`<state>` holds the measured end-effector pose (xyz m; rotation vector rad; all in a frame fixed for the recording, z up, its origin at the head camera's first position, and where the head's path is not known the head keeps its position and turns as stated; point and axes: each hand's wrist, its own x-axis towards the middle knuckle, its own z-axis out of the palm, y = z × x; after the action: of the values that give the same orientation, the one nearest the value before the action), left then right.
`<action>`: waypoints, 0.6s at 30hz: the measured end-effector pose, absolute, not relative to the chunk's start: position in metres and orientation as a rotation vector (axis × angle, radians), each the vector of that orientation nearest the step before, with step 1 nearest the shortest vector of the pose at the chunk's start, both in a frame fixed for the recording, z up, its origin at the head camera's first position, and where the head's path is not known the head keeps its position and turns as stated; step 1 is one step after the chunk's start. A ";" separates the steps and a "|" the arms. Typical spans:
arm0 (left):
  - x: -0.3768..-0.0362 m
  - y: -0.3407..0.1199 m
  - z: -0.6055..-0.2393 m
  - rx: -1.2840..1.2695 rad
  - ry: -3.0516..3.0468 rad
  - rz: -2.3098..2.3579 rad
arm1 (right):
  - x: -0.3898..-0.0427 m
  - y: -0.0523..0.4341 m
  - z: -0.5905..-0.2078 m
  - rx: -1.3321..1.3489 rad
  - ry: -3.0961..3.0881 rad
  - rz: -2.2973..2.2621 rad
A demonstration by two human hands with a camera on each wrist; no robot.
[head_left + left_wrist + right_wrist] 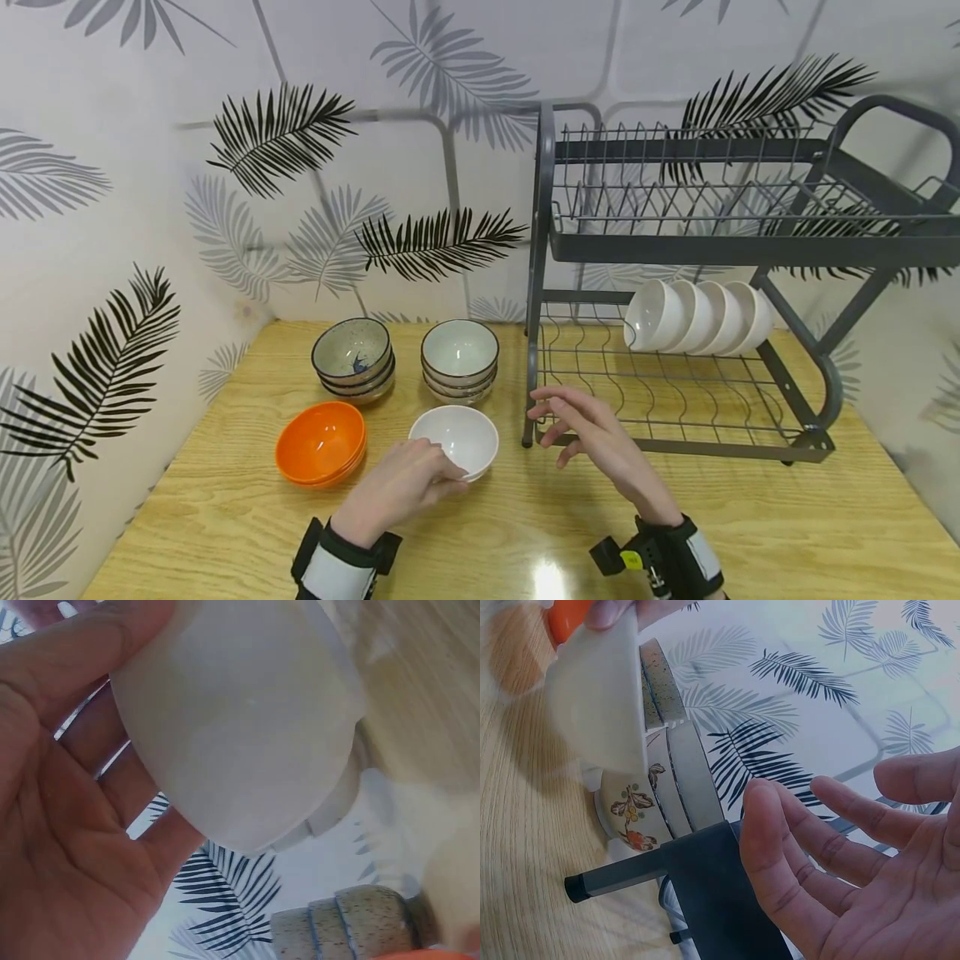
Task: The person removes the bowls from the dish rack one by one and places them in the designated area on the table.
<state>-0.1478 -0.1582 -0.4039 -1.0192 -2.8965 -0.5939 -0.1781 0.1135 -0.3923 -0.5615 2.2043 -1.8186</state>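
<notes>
A white bowl (459,435) sits at the front middle of the wooden table (750,517). My left hand (431,475) grips its near rim, thumb over the edge. In the left wrist view the fingers (112,772) curl round the bowl's pale outer wall (240,720). Whether the bowl is off the table I cannot tell. My right hand (562,421) hovers open and empty to the bowl's right, by the front left leg of the grey dish rack (675,250). In the right wrist view its spread fingers (832,840) lie next to the rack leg (697,877), with the white bowl (600,705) beyond.
Stacked orange bowls (320,442) stand left of the white bowl. Behind are a speckled stack (352,358) and a brown-rimmed stack (460,358). Several white bowls (697,317) lean on the rack's lower tier; its upper tier holds nothing. Leaf-patterned walls close the back and left.
</notes>
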 end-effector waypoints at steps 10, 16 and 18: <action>-0.154 -0.160 -0.419 -0.896 -3.034 -0.653 | -0.179 0.114 -0.392 -0.572 2.189 -1.820; -0.154 -0.159 -0.421 -0.754 -3.079 -0.683 | -0.180 0.114 -0.393 -0.581 2.187 -1.823; -0.154 -0.160 -0.421 -0.726 -3.082 -0.680 | -0.180 0.114 -0.393 -0.583 2.189 -1.823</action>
<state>-0.1538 -0.1595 -0.4209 -0.7258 -3.0822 -0.6805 -0.1798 0.1145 -0.3935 -0.5832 2.1888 -1.8231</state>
